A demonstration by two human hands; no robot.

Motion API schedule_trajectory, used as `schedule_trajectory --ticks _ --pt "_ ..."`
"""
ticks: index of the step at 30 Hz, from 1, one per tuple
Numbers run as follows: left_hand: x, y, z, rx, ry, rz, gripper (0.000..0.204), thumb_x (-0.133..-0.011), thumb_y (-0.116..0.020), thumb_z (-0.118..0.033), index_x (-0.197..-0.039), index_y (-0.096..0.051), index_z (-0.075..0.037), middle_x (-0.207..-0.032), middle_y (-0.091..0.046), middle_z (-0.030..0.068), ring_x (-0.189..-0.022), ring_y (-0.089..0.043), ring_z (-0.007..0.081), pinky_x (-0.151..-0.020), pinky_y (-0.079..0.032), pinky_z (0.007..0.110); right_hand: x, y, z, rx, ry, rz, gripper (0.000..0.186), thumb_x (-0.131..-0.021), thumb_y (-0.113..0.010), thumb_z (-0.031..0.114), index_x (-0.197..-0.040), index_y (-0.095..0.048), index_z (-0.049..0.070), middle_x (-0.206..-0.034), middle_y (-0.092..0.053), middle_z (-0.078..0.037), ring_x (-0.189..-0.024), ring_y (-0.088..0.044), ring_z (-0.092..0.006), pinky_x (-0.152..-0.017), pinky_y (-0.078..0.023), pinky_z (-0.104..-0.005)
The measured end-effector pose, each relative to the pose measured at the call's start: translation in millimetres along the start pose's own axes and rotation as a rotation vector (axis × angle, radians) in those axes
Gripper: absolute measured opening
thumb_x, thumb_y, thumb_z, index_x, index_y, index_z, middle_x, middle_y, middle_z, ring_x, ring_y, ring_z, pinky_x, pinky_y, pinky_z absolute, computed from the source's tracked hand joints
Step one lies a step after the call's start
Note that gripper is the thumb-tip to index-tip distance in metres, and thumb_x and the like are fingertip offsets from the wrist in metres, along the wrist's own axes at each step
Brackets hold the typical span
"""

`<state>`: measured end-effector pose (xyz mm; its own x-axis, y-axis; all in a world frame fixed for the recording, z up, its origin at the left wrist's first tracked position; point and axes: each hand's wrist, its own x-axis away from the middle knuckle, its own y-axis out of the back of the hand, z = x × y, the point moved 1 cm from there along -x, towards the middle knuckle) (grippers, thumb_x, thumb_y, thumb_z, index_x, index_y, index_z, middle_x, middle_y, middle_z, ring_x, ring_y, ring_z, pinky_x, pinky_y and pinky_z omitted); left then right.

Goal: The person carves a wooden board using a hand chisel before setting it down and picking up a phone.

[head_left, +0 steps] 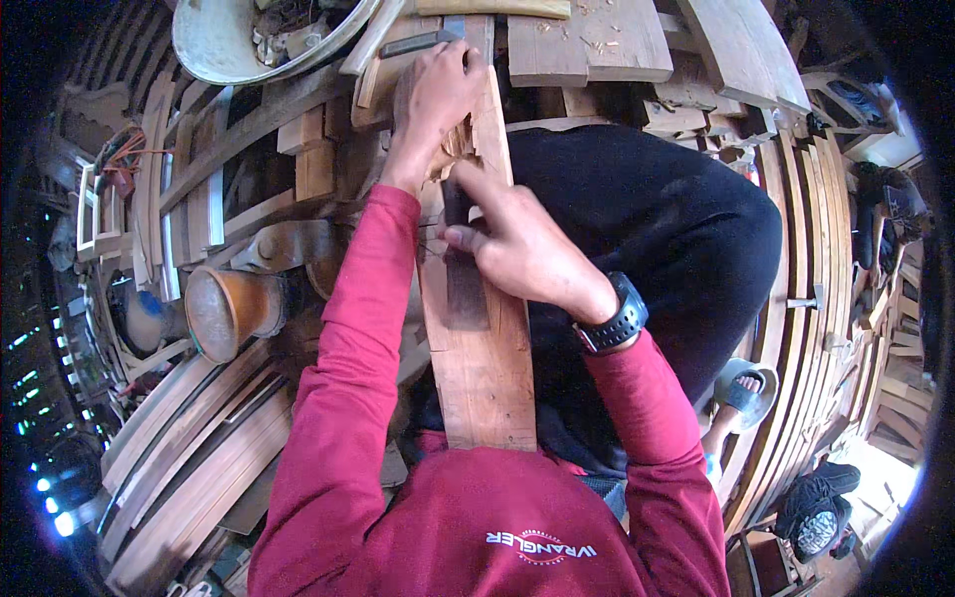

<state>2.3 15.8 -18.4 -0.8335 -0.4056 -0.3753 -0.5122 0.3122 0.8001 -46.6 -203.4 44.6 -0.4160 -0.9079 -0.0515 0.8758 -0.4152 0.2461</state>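
A long wooden plank (484, 383) runs away from my body across my lap. Splintered, chipped wood (458, 149) shows on it between my hands. My left hand (443, 99) lies over its far part, fingers curled; what they grip, if anything, is hidden. Just beyond those fingertips is a grey metal blade-like piece (413, 43). Over the middle of the plank, my right hand (527, 244) is closed at the thumb and fingers around a dark, narrow tool (456, 204), its kind blurred. A dark patch, seemingly its shadow, falls on the wood below.
A pale basin (269, 75) with odds and ends stands at the far left. Flat boards (587, 45) with shavings lie at the far side. Left are an orange-brown round vessel (227, 310) and stacked curved planks (199, 458). Long boards and a hammer (806, 298) lie right.
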Motion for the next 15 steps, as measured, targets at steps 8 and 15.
schedule_trajectory --ticks 8,15 --pt "-4 -5 9 -0.019 -0.02 -0.009 0.033 -0.102 -0.054 -0.028 -0.099 -0.065 0.003 -0.102 -0.068 0.0292 -0.102 -0.063 0.0504 -0.091 -0.049 0.055 0 0 -1 0.064 0.03 -0.094 0.027 -0.092 -0.065 -0.004 -0.115 -0.052 -0.001 -0.093 -0.069 -0.015 -0.097 -0.074 -0.0244 -0.082 -0.056 -0.0392" --pt "-2 -5 6 -0.01 -0.053 -0.045 0.035 -0.101 -0.054 -0.03 -0.1 -0.066 0.003 -0.102 -0.068 0.0283 -0.1 -0.063 0.0507 -0.091 -0.049 0.054 -2 9 3 -0.005 -0.093 -0.181 0.028 -0.09 -0.068 -0.001 -0.114 -0.052 -0.002 -0.097 -0.068 -0.024 -0.091 -0.072 -0.0404 -0.078 -0.055 -0.042"
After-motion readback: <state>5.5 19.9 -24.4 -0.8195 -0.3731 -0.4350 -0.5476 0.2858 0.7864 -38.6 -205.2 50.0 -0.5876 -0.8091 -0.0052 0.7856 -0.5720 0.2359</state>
